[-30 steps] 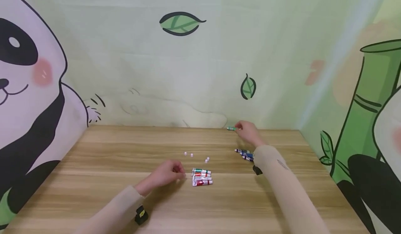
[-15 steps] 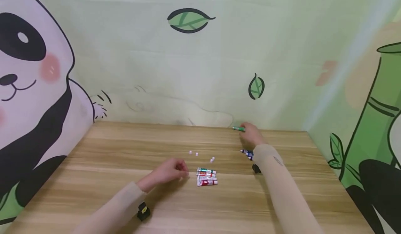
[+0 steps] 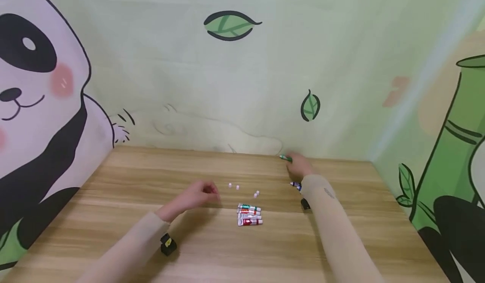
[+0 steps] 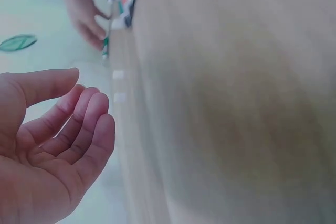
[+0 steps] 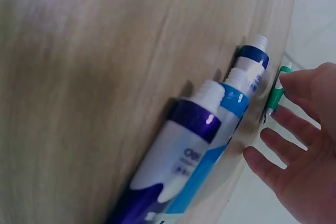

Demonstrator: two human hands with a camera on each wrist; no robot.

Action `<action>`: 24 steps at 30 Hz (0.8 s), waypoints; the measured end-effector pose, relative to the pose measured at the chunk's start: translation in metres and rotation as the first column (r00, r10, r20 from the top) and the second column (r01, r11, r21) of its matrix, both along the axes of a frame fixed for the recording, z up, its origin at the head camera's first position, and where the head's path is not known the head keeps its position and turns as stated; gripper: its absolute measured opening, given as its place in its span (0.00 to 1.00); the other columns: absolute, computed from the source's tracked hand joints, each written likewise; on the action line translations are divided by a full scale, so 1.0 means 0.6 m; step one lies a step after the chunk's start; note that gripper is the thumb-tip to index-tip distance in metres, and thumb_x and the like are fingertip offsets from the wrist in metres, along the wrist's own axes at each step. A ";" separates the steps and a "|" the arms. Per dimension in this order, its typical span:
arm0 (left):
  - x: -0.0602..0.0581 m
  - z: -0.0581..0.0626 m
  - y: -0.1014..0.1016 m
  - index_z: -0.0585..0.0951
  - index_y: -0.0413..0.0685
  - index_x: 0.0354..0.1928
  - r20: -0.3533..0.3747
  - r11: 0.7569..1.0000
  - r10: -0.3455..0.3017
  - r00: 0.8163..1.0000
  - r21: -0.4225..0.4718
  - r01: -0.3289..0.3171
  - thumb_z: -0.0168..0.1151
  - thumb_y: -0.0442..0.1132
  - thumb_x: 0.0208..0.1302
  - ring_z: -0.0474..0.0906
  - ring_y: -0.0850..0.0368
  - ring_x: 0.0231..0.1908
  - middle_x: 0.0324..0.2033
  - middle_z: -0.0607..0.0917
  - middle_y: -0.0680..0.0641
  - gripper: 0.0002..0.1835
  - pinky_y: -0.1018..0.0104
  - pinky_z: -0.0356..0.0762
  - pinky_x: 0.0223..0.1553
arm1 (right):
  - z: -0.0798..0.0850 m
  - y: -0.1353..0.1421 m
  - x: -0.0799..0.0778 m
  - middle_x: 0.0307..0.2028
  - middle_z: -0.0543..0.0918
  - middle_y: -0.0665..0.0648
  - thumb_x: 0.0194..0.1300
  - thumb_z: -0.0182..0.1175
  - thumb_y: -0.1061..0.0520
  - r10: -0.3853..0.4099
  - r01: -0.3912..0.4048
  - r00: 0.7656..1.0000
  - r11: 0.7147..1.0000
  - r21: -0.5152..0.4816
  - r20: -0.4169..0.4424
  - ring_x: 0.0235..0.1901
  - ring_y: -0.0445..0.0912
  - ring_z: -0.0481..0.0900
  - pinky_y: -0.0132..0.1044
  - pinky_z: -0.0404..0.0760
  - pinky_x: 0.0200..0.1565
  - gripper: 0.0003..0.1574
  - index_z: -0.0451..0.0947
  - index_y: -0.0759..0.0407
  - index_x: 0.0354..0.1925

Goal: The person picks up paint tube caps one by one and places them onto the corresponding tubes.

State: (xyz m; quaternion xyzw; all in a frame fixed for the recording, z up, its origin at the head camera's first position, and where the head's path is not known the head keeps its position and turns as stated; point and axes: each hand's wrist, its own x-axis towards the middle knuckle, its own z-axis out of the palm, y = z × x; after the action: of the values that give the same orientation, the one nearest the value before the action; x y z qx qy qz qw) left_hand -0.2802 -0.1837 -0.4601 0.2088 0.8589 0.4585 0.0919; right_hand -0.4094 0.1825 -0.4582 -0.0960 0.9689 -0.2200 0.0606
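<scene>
My right hand (image 3: pixel 300 165) is at the table's back edge, pinching a slim green paint tube (image 3: pixel 286 158) between thumb and forefinger. In the right wrist view the green paint tube (image 5: pixel 276 92) lies by the thumb tip, with the other fingers spread. Beneath that forearm, blue and purple paint tubes (image 5: pixel 181 153) lie side by side, threaded white necks uncapped; the sleeve hides part of them in the head view. My left hand (image 3: pixel 195 196) hovers over the table with fingers loosely curled and holds nothing. To its right lies a row of paint tubes (image 3: pixel 250 221), red, orange and green among them.
Several small white caps (image 3: pixel 237 187) lie scattered on the wooden table (image 3: pixel 151 173) behind the row of tubes. A cloth backdrop (image 3: pixel 170 64) with panda and bamboo drawings rises from the back edge. Each wrist carries a black camera box (image 3: pixel 168 245).
My left hand has drawn away from the row of tubes, up and to the left. My right hand first moved the green tube slightly, then lowered a little toward the table.
</scene>
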 end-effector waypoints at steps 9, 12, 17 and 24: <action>-0.022 0.004 -0.011 0.81 0.35 0.39 0.054 0.996 0.090 0.994 0.018 -0.091 0.63 0.33 0.68 0.81 0.49 0.35 0.33 0.84 0.43 0.06 0.60 0.80 0.38 | -0.005 0.001 0.001 0.55 0.81 0.66 0.71 0.60 0.58 0.086 -0.081 0.995 0.994 0.079 -0.054 0.56 0.60 0.77 0.55 0.71 0.62 0.20 0.78 0.65 0.58; -0.028 0.006 -0.012 0.81 0.37 0.40 0.061 0.991 0.133 0.989 0.001 -0.133 0.64 0.34 0.68 0.79 0.50 0.36 0.34 0.83 0.45 0.06 0.59 0.79 0.39 | -0.005 -0.002 0.011 0.50 0.84 0.64 0.70 0.61 0.58 0.135 -0.127 0.988 0.986 0.112 -0.071 0.52 0.59 0.79 0.54 0.74 0.59 0.15 0.81 0.64 0.52; -0.045 0.009 0.001 0.81 0.42 0.39 0.002 0.983 0.175 0.985 -0.062 -0.174 0.65 0.36 0.67 0.76 0.52 0.36 0.34 0.83 0.46 0.05 0.61 0.74 0.37 | -0.003 -0.004 0.027 0.41 0.85 0.59 0.72 0.61 0.58 0.173 -0.159 0.981 0.977 0.143 -0.093 0.39 0.51 0.79 0.50 0.78 0.51 0.07 0.83 0.60 0.43; -0.074 0.001 0.037 0.81 0.40 0.40 -0.050 0.986 0.128 0.991 -0.106 -0.132 0.66 0.34 0.65 0.77 0.53 0.35 0.34 0.84 0.46 0.05 0.61 0.75 0.36 | 0.002 -0.003 0.047 0.42 0.85 0.58 0.72 0.62 0.56 0.161 -0.151 0.985 0.977 0.150 -0.060 0.37 0.48 0.77 0.48 0.79 0.49 0.09 0.84 0.60 0.45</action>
State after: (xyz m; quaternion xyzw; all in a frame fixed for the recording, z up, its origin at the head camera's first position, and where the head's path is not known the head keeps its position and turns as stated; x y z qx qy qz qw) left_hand -0.3247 -0.1617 -0.4595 0.1567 0.8962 0.4114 0.0548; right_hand -0.3812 0.1810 -0.4571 -0.1751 0.9733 -0.1401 0.0494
